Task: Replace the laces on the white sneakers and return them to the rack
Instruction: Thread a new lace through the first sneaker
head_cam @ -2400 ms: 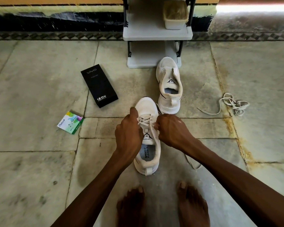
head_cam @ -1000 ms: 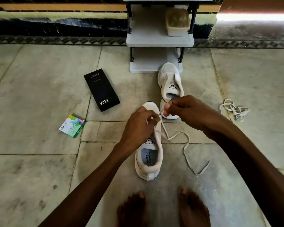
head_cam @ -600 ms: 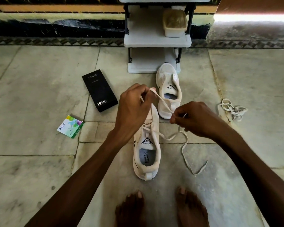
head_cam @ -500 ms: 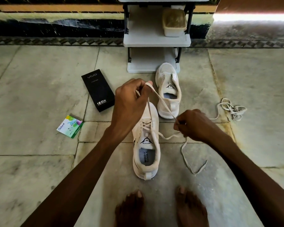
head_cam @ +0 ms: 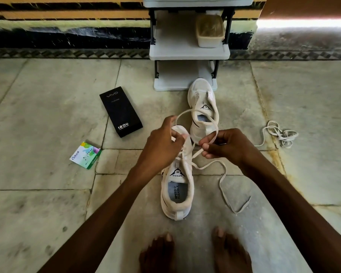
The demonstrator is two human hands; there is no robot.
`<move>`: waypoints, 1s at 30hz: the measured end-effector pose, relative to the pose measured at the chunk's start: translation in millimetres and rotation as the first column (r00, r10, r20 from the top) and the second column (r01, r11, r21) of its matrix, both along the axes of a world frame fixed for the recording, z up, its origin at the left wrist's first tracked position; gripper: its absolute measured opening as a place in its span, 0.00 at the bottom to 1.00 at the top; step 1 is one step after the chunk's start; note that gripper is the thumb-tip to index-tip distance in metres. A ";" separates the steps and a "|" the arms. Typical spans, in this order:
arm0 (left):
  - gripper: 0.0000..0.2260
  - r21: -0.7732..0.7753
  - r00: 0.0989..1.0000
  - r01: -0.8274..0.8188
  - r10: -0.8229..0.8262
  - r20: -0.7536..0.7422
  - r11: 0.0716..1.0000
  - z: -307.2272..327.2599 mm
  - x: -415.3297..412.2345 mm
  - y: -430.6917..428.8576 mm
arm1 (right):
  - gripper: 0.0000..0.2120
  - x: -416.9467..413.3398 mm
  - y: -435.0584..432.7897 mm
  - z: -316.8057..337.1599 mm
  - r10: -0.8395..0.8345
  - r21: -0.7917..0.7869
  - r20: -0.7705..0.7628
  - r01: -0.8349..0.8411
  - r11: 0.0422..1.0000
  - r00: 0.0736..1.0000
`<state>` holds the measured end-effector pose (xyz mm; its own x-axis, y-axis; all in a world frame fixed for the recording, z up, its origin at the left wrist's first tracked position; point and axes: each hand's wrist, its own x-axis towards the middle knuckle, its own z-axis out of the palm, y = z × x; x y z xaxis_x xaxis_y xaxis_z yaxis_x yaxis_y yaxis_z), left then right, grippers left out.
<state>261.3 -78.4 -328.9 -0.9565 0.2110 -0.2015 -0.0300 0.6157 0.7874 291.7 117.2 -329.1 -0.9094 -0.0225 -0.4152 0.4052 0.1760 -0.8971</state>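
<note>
Pinching lace [head_cam: 187, 110] at frame centre: left hand [head_cam: 161, 148], right hand [head_cam: 228, 146] (loop arcs between them). Sneaker [head_cam: 177, 192] sits directly below, upright.

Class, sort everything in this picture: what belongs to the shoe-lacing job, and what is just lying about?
Job: near sneaker, lace pinched by left hand and right hand, far sneaker, loose lace bundle, rack.
Lying about: black box, green packet, tub on the rack.

Count: 2 sneakers [head_cam: 177, 194] [head_cam: 202, 99]; 2 laces [head_cam: 186, 111] [head_cam: 282, 134]; 1 black box [head_cam: 120, 112]; 1 green packet [head_cam: 85, 155]; 1 rack [head_cam: 189, 53]; 1 tub [head_cam: 210, 34]; 2 hands [head_cam: 163, 148] [head_cam: 226, 146]; 2 bare feet [head_cam: 158, 253] [head_cam: 230, 251].
</note>
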 end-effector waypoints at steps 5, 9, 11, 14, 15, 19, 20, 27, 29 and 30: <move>0.13 0.355 0.940 -0.139 0.011 0.341 0.925 -3.2 16.9 4.1 | 0.07 0.8 -7.1 5.4 -0.082 -0.136 -0.030 0.077 0.988 0.996; 0.06 0.472 0.939 -0.194 0.024 0.343 0.860 -5.7 22.4 -0.9 | 0.06 1.7 -11.9 3.0 -0.110 -0.181 -0.022 0.105 0.978 0.994; 0.06 0.425 0.949 -0.197 0.064 0.309 0.883 -7.9 21.0 -4.0 | 0.06 2.0 -14.8 2.3 -0.090 -0.192 -0.013 0.086 0.978 0.996; 0.11 0.372 0.957 -0.181 0.077 0.279 0.911 -9.2 20.7 -5.4 | 0.08 4.1 -23.7 -0.6 -0.038 -0.128 -0.019 0.035 0.991 0.999; 0.12 0.339 0.966 -0.164 0.081 0.247 0.927 -10.2 20.5 -5.9 | 0.08 4.9 -27.7 -2.7 -0.039 -0.100 -0.029 0.036 0.994 0.999; 0.11 0.123 0.989 -0.079 0.063 0.131 0.989 -17.8 17.0 -15.3 | 0.06 6.9 -40.3 -17.1 -0.114 0.014 -0.084 0.116 0.993 0.990; 0.10 0.016 0.993 -0.048 0.046 0.111 0.999 -19.7 15.5 -19.0 | 0.06 7.4 -42.3 -20.9 -0.132 0.034 -0.091 0.136 0.990 0.987; 0.15 -0.272 0.988 -0.043 0.082 0.132 0.961 -27.0 22.9 -27.3 | 0.04 14.6 -67.3 -43.3 -0.059 0.300 -0.233 0.129 0.945 0.971; 0.16 -0.214 0.980 -0.085 0.120 0.158 0.973 -26.4 19.5 -29.1 | 0.05 15.7 -74.2 -46.3 -0.012 0.342 -0.284 0.113 0.933 0.959; 0.15 -0.179 0.975 -0.100 0.132 0.179 0.979 -25.7 17.3 -30.6 | 0.05 15.7 -76.7 -48.0 0.011 0.365 -0.305 0.106 0.925 0.952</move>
